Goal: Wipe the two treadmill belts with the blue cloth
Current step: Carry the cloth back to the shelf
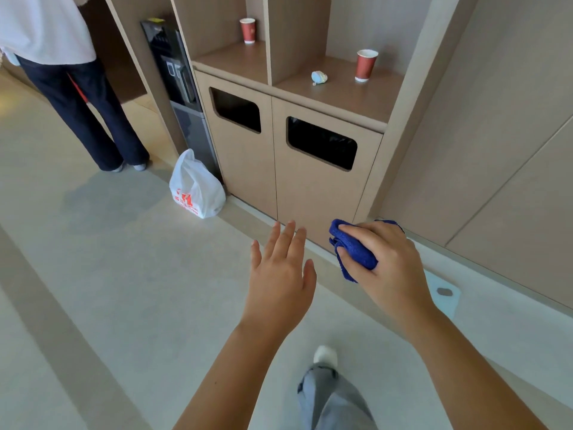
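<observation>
- Although the job concerns two treadmill belts, neither is in sight from where I stand, so I'd judge this to be the carrying step, with no wiping begun.
- The right hand point(384, 259) grips the blue cloth point(353, 249), which is bunched into a wad. Fingers curl over its top and the thumb tucks under, and it is held in the air in front of the cabinet.
- The left hand point(279, 274) holds nothing. Its fingers are straight and slightly spread, palm down, near the cloth hand but apart from it.
- Next, I reckon, the person has to reach the treadmills, shake the wad open and press it flat on a belt.
- Underfoot is a pale, smooth floor point(124, 259) crossed by a darker strip.
- Ahead stands a wooden bin cabinet point(310, 193) with two dark openings.
- One red paper cup point(248, 30) stands in the left niche above it, and a second red paper cup point(366, 65) in the right, near a crumpled pale scrap point(318, 77).
- A white plastic bag point(195, 189) sits on the floor at the cabinet's corner, beside a black water dispenser point(176, 72).
- Another person point(77, 88) stands at far left.
</observation>
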